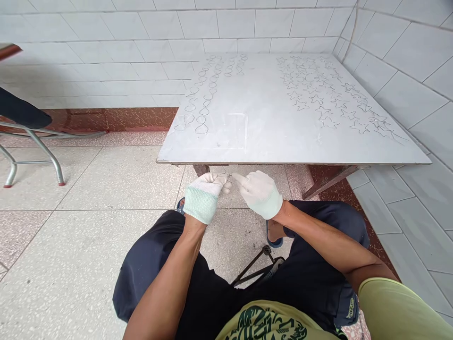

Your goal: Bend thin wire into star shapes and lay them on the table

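Observation:
My left hand (pixel 208 191), in a white glove with a pale green cuff, is closed on a thin dark wire (pixel 226 174) held just in front of the table's near edge. Opposite it, my right hand (pixel 256 189), gloved the same way, has its index finger stretched toward the wire with the other fingers curled. Its thumb is hidden, and its fingertip appears to meet the wire's end. Bent wire stars (pixel 315 99) lie in rows on the right of the white tabletop (pixel 262 137). Looped wire shapes (pixel 201 125) form rows on its left.
Tiled walls (pixel 233 23) border the table at the back and right. A metal-legged stool (pixel 46 151) stands at left, with part of another person's dark-clothed leg (pixel 21 111) over it. A dark metal frame (pixel 253 269) is on the floor between my legs.

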`<move>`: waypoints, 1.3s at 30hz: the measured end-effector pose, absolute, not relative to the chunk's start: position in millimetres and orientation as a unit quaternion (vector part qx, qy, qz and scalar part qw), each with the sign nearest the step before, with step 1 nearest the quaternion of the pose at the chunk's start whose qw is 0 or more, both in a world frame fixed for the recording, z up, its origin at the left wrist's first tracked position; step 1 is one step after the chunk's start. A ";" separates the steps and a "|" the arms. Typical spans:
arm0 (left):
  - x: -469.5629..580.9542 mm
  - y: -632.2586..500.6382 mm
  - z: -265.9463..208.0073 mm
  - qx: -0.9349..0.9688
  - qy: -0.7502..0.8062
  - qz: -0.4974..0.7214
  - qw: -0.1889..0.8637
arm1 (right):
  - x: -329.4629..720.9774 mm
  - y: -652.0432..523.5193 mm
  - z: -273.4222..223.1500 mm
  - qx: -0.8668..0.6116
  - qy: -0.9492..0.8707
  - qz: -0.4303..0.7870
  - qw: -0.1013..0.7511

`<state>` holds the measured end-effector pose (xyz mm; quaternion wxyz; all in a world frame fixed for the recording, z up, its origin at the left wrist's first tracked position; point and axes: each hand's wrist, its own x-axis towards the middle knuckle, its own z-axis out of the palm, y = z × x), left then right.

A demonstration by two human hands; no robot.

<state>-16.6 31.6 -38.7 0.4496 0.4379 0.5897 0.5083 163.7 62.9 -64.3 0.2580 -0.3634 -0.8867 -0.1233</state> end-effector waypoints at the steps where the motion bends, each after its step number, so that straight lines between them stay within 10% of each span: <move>1: -16.5 31.1 -37.9 0.436 0.593 0.512 0.442 | 163.2 62.2 -64.2 -0.375 -0.882 -0.109 0.264; 12: -23.0 32.4 -35.1 0.459 0.602 0.499 0.422 | 153.4 61.8 -43.6 -0.473 -0.645 0.517 0.304; 20: -16.8 33.3 -31.7 0.478 0.565 0.481 0.470 | 161.6 74.5 -44.6 -0.338 -0.515 0.736 0.282; 39: -18.5 40.6 -52.4 0.515 0.479 0.445 0.554 | 161.8 76.7 -64.2 -0.170 -0.444 0.840 0.260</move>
